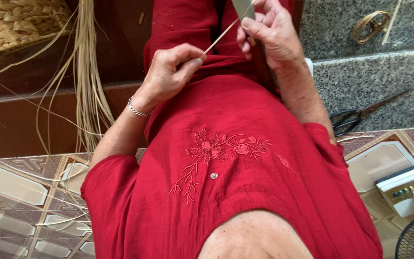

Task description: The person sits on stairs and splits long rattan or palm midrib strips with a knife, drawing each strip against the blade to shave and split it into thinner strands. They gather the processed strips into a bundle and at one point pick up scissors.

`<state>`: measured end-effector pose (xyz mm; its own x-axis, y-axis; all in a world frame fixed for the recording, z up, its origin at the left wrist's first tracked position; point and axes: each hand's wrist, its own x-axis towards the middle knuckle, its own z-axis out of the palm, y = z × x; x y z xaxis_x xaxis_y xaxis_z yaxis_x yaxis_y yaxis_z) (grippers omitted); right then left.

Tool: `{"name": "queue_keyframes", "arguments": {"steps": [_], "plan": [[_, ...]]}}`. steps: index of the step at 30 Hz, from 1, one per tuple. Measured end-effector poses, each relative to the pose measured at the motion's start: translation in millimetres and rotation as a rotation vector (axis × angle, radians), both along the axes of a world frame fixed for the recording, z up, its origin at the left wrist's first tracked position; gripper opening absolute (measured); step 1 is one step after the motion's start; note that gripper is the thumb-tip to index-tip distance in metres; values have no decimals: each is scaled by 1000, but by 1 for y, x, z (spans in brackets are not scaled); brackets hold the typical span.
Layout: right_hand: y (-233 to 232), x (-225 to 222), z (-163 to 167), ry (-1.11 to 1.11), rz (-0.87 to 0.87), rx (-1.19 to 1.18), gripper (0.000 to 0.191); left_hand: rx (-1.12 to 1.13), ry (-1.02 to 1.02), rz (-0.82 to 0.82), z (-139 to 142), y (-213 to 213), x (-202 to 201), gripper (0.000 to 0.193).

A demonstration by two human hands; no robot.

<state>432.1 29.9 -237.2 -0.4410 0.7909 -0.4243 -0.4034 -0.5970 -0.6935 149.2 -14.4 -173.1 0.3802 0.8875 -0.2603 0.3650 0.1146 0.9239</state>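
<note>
Head view: left hand pinches thin pale straw-coloured reed strip at lower end; right hand grips flat grey metal knife blade against strip over red lap. Step, judged: shaving strip. Next stroke needs steady, shallow blade angle.

Soft even daylight, sharp, faint shadows

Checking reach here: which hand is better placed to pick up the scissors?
Probably the right hand: the scissors lie on the grey step beside that forearm, though it holds a blade. The left hand, pinching the thin strip, is across the lap.
</note>
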Motion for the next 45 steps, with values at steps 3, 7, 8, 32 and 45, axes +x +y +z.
{"name": "queue_keyframes", "arguments": {"steps": [3, 7, 8, 32, 45], "plan": [[1, 8, -2, -31, 20, -11, 37, -77, -10, 21, 2, -10, -12, 11], [2, 11, 1, -42, 29, 2, 42, -204, -29, 68, 6, -21, -28, 11], [3, 11, 2, -33, 37, -5, 40, -217, -32, 68, 6, -24, -31, 11], [17, 3, -7, -100, 38, 43, 15, -296, -17, 100, 13, -52, -87, 10], [23, 17, -11, -174, -12, 109, 18, -390, 17, 125, 3, -68, -111, 11]]}}
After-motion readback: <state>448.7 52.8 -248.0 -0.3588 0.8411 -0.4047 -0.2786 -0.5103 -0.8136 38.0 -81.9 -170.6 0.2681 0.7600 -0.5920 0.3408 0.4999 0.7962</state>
